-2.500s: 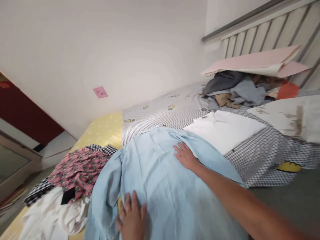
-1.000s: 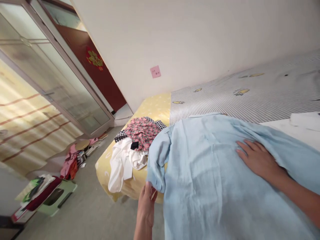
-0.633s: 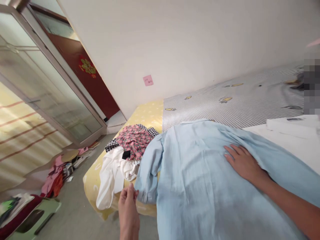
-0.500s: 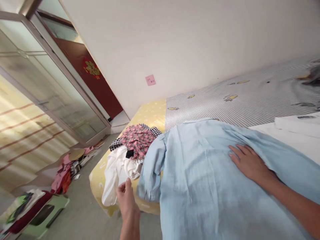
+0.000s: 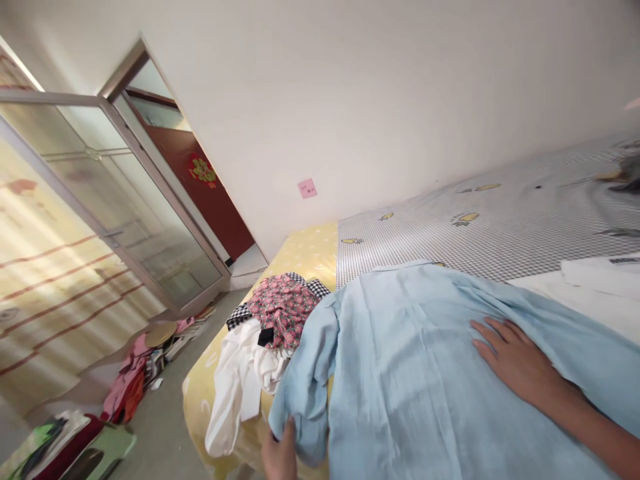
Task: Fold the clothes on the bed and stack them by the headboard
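A light blue long-sleeved shirt point(image 5: 400, 373) lies spread out over the bed, its lower part running out of the bottom of the view. My right hand point(image 5: 520, 360) rests flat on the shirt's right side with the fingers spread. At the bottom, my left hand point(image 5: 280, 457) has its thumb and fingers closed on the cuff end of the left sleeve point(image 5: 313, 360); part of the hand is cut off by the frame. Left of that sleeve lies a heap of a white garment point(image 5: 230, 387) and a pink floral garment point(image 5: 283, 303) with black-and-white checked cloth under it.
The bed carries a yellow sheet point(image 5: 310, 250) and a checked grey sheet point(image 5: 410, 233). White folded clothing point(image 5: 595, 287) lies at the right. Beyond the floor on the left are a green stool point(image 5: 107, 450) with cloths, assorted floor items, a curtain point(image 5: 55, 280) and a glass door point(image 5: 150, 227).
My left hand has come down and right onto the sleeve's cuff, which has shifted. My right hand stays flat on the shirt. The whole view has tilted up slightly.
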Available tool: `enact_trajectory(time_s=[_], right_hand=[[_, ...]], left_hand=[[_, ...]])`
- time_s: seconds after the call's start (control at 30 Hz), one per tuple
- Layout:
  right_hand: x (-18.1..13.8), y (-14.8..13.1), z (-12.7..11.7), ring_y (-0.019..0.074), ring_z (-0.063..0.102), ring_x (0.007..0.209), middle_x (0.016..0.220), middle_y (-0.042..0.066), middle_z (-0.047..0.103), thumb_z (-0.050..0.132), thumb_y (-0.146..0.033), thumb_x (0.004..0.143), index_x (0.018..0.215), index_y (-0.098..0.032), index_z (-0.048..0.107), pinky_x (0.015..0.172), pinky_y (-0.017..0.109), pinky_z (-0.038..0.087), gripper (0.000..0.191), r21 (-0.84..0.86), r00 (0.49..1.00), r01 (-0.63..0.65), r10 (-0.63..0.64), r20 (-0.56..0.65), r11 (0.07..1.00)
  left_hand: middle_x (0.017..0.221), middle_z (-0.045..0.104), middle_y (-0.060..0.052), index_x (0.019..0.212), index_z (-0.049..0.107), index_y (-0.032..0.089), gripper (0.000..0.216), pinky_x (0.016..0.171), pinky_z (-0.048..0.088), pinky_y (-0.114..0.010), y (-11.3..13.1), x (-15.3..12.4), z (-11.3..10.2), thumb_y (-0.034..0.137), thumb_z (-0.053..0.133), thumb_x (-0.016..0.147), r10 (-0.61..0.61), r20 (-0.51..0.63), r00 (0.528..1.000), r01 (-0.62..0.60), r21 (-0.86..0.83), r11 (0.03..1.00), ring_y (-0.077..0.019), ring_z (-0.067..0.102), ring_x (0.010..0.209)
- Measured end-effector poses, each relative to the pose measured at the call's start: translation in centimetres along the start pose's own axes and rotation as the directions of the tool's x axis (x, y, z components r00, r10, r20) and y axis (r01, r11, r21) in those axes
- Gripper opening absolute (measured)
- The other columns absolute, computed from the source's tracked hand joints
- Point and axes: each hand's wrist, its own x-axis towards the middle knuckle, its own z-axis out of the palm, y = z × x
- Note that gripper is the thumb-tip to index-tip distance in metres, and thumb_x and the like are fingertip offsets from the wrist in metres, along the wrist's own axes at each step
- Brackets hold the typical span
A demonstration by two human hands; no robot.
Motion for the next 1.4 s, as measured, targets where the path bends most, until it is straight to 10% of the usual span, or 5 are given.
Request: enact_trajectory(time_s=[0.5,0.73,1.07,1.2,1.4], right_hand=[[-0.1,-0.5,0.5,0.0330,0.057,0.129,0.133,0.018,0.066,0.036,-0.038,0.094,0.124,-0.016,0.072,0.115,0.054,0.043,0.052,0.011,0.996,-0.016,0.017,-0.088,1.000],[-0.6,-0.6,1.1,0.0367,0.052,0.133,0.137,0.018,0.063,0.039,-0.039,0.096,0.127,-0.014,0.071,0.113,0.054,0.044,0.051,-0.005,0.996,-0.048,0.048,-0.081,0.999],[-0.1,-1.3,-1.8,0.0337,0.054,0.130,0.130,0.012,0.069,0.048,-0.031,0.092,0.126,-0.023,0.073,0.117,0.050,0.040,0.043,0.025,0.996,0.090,-0.090,0.003,0.996],[0.0,-1.6,-2.2,0.0346,0.047,0.138,0.137,0.017,0.064,0.043,-0.035,0.096,0.132,-0.012,0.068,0.120,0.049,0.037,0.049,-0.017,0.999,-0.046,0.046,-0.004,0.999],[0.0,-1.5,-1.8,0.0335,0.046,0.140,0.139,0.017,0.063,0.040,-0.034,0.097,0.136,-0.011,0.065,0.122,0.049,0.034,0.052,-0.042,0.999,-0.052,0.053,0.011,0.998]], left_hand=[[0.051,0.047,0.011,0.073,0.046,0.019,0.027,0.041,0.035,-0.009,31.9,5.0,5.7,0.009,0.049,0.098,-0.033,0.255,0.966,0.213,-0.724,0.656,-0.0008,0.036,0.036],[0.053,0.048,0.011,0.074,0.048,0.019,0.024,0.044,0.031,-0.010,35.9,-0.5,15.4,0.008,0.060,0.092,0.127,0.418,0.900,0.215,-0.675,0.706,-0.0010,0.038,0.041],[0.116,0.074,-0.015,0.127,0.062,0.019,0.050,0.087,0.052,-0.036,20.1,-18.9,18.6,0.038,0.068,0.081,-0.109,0.990,0.085,0.463,0.058,0.884,-0.0240,0.072,0.101],[0.095,0.076,-0.015,0.081,0.073,0.019,0.018,0.099,0.050,-0.046,15.0,-15.3,18.4,0.031,0.062,0.072,0.073,0.761,0.645,-0.040,-0.062,0.997,-0.0320,0.070,0.102],[0.096,0.075,-0.016,0.080,0.071,0.021,0.024,0.106,0.044,-0.056,7.1,-5.9,13.1,0.032,0.051,0.072,0.225,0.529,0.818,-0.262,-0.006,0.965,-0.0357,0.067,0.101]])
